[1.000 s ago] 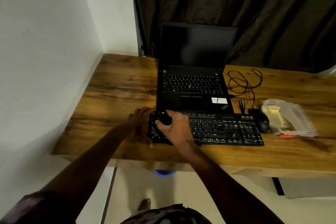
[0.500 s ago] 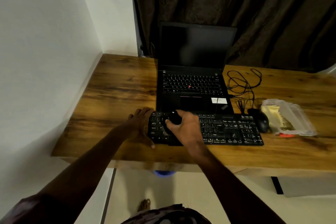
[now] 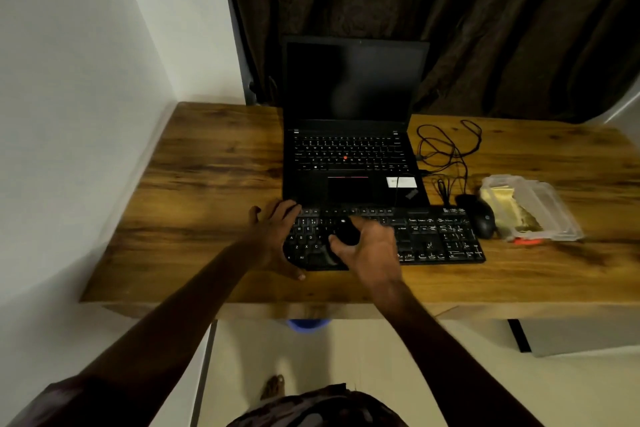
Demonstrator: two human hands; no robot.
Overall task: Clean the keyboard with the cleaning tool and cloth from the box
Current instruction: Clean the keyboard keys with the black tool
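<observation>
A black keyboard [image 3: 436, 237] lies along the desk's front, before the laptop. My right hand [image 3: 372, 248] grips a round black cleaning tool [image 3: 346, 234] and holds it down on the keys left of the keyboard's middle. My left hand [image 3: 277, 232] holds the keyboard's left end, fingers over its far corner and thumb at the near edge. The clear plastic box [image 3: 540, 211] sits at the right with a yellowish cloth [image 3: 500, 199] inside.
An open black laptop [image 3: 349, 156] stands behind the keyboard. A black mouse [image 3: 481, 220] and tangled cables [image 3: 446, 149] lie between laptop and box. The wooden desk [image 3: 207, 184] meets a white wall on the left. Dark curtains hang behind.
My right hand has slid the cleaning tool rightward along the keys, from the left end toward the middle. My left hand has stayed at the keyboard's left end.
</observation>
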